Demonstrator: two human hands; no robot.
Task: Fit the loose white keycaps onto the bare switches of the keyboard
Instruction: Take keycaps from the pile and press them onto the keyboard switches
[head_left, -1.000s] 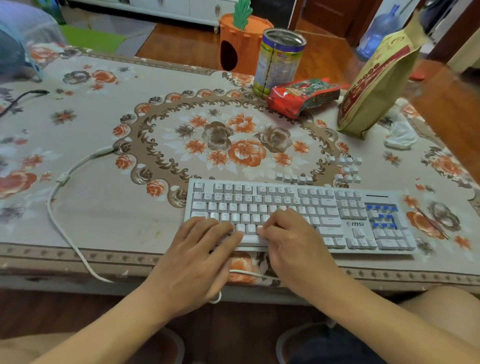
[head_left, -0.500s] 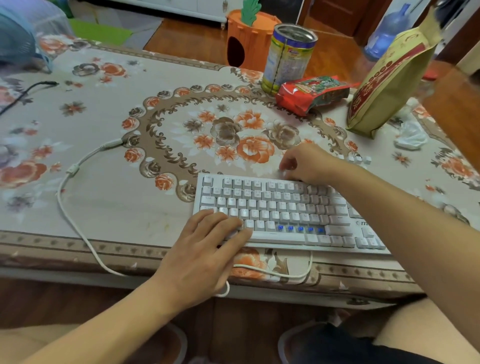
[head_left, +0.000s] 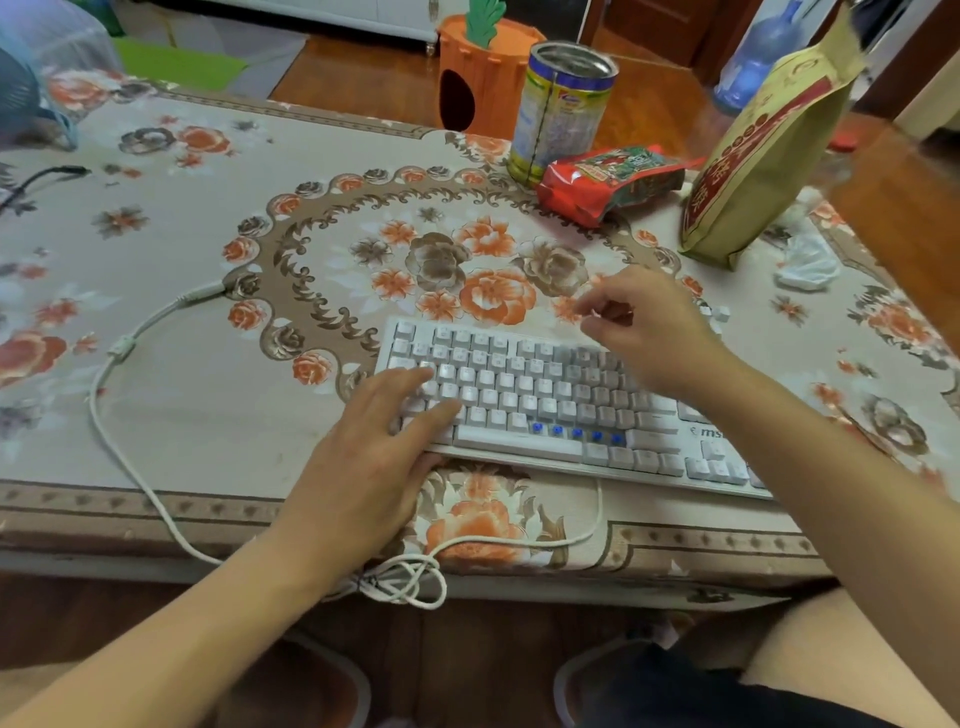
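Observation:
A white keyboard (head_left: 524, 387) lies near the front edge of the flowered table. Its bottom letter row has a run of several bare blue switches (head_left: 576, 432). My left hand (head_left: 374, 452) lies flat on the keyboard's front left corner with its fingers spread over the keys. My right hand (head_left: 644, 327) hovers over the keyboard's far edge, thumb and fingertips drawn together; I cannot see whether a keycap is between them. A few loose white keycaps (head_left: 719, 314) show on the cloth just past that hand, and the rest are hidden behind it.
A tin can (head_left: 563, 109), a red snack bag (head_left: 613, 179) and a tall tan bag (head_left: 763, 150) stand at the back right, with crumpled white plastic (head_left: 805, 260) nearby. The keyboard's white cable (head_left: 140, 338) loops left and coils over the table's front edge.
My right hand left the lower keys, uncovering the blue switches, reached behind the keyboard to the loose keycaps, and has now lifted slightly with pinched fingers. My left hand stayed put.

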